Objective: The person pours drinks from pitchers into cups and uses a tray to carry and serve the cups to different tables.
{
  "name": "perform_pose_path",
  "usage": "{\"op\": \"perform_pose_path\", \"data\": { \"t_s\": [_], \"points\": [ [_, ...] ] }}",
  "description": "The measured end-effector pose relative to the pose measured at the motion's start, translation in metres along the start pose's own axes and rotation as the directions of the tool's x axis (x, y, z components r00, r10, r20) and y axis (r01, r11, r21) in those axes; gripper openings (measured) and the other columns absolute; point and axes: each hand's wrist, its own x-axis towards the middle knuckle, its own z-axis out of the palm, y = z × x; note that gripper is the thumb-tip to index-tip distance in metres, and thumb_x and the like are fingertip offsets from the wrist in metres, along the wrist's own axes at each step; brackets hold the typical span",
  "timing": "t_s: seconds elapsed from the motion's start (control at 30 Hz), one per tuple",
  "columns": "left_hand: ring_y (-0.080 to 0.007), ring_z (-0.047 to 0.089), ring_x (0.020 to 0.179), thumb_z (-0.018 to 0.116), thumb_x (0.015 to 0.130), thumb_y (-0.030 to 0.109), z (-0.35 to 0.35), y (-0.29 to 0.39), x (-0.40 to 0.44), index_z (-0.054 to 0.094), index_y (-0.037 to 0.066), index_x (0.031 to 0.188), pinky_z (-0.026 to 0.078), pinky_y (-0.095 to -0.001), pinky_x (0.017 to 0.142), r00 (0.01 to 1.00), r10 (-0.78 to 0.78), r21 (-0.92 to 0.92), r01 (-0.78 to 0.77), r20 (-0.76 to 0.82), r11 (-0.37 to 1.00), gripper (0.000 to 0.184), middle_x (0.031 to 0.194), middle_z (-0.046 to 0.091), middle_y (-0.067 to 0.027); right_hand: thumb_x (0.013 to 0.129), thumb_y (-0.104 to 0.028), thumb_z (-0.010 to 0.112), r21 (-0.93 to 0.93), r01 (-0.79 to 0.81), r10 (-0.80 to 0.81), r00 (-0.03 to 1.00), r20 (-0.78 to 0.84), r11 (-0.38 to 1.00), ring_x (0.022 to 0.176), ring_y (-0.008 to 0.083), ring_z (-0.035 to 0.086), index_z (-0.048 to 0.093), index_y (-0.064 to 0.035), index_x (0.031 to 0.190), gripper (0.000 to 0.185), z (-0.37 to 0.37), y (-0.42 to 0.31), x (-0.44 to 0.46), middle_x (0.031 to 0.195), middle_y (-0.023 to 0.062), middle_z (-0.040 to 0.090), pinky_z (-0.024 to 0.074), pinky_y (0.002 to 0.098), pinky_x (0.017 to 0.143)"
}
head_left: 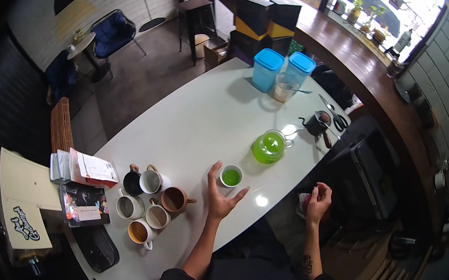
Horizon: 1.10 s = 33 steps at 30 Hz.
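My left hand is beside a small white cup of green liquid, its thumb and fingers spread around the near left side. Whether it touches the cup is hard to tell. Up and to the right of the cup stands a glass pitcher with bright green liquid. Beyond the table's front edge, my right hand hangs with curled fingers near a small red and white item; whether the hand holds it is unclear. Several mugs are grouped on the white table to the left.
Two blue-lidded containers and a glass with a spoon stand at the back right. A dark small pot and scissors lie near the right edge. Papers and a black tray are at the left.
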Motion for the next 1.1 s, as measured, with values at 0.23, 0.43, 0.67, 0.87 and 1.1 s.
{"op": "perform_pose_path", "data": {
  "t_s": [0.23, 0.43, 0.67, 0.87, 1.1],
  "points": [
    [-0.0234, 0.057, 0.104, 0.069, 0.074, 0.001, 0.016, 0.03, -0.055, 0.053, 0.0, 0.113, 0.046, -0.0357, 0.093, 0.977, 0.211, -0.335, -0.186, 0.04, 0.924, 0.042, 0.112, 0.056, -0.0149, 0.091, 0.005, 0.055, 0.021, -0.245, 0.245, 0.955, -0.167, 0.969, 0.075, 0.0102, 0.06, 0.059, -0.0015, 0.107, 0.018, -0.124, 0.056, -0.096, 0.089, 0.0031, 0.057, 0.052, 0.0239, 0.07],
    [-0.0136, 0.061, 0.09, 0.064, 0.084, 0.0, 0.073, 0.065, -0.137, 0.058, -0.002, 0.106, 0.049, -0.0294, 0.085, 0.758, 0.195, -0.417, 0.109, 0.622, 0.903, 0.023, 0.095, 0.061, -0.0072, 0.092, 0.001, 0.055, 0.237, -0.447, 0.506, 0.767, -0.396, 0.863, 0.075, 0.0125, 0.061, 0.055, -0.0014, 0.112, 0.02, -0.232, 0.06, -0.202, 0.088, 0.0036, 0.057, 0.0531, 0.0266, 0.071],
    [-0.0112, 0.063, 0.09, 0.061, 0.097, 0.017, 0.138, 0.059, -0.313, 0.058, 0.0, 0.116, 0.051, -0.0272, 0.083, 0.053, 0.083, -0.097, 0.367, 0.995, 0.925, 0.025, 0.097, 0.065, -0.0062, 0.091, 0.0, 0.055, 0.416, -0.516, 0.654, 0.476, -0.588, 0.749, 0.069, 0.0132, 0.063, 0.054, -0.0009, 0.113, 0.022, -0.343, 0.06, -0.403, 0.081, 0.0054, 0.061, 0.0514, 0.0252, 0.062],
    [-0.0207, 0.062, 0.103, 0.06, 0.098, 0.032, 0.137, 0.063, -0.502, 0.043, 0.004, 0.134, 0.052, -0.0361, 0.088, -0.517, -0.182, 0.422, 0.396, 0.836, 0.815, 0.049, 0.115, 0.061, -0.0141, 0.091, -0.001, 0.058, 0.544, -0.527, 0.73, 0.248, -0.637, 0.653, 0.069, 0.0142, 0.064, 0.054, -0.0037, 0.113, 0.023, -0.382, 0.058, -0.573, 0.081, 0.0068, 0.063, 0.0525, 0.0271, 0.062],
    [-0.0272, 0.055, 0.113, 0.065, 0.094, 0.039, 0.146, 0.068, -0.686, 0.032, 0.007, 0.14, 0.052, -0.0403, 0.092, -0.677, -0.297, 0.607, 0.277, 0.673, 0.744, 0.065, 0.132, 0.047, -0.0179, 0.092, -0.005, 0.059, 0.644, -0.401, 0.719, 0.057, -0.693, 0.652, 0.071, 0.0156, 0.065, 0.056, -0.0041, 0.113, 0.022, -0.387, 0.035, -0.696, 0.085, 0.0073, 0.064, 0.0529, 0.0272, 0.063]
  ]
}}
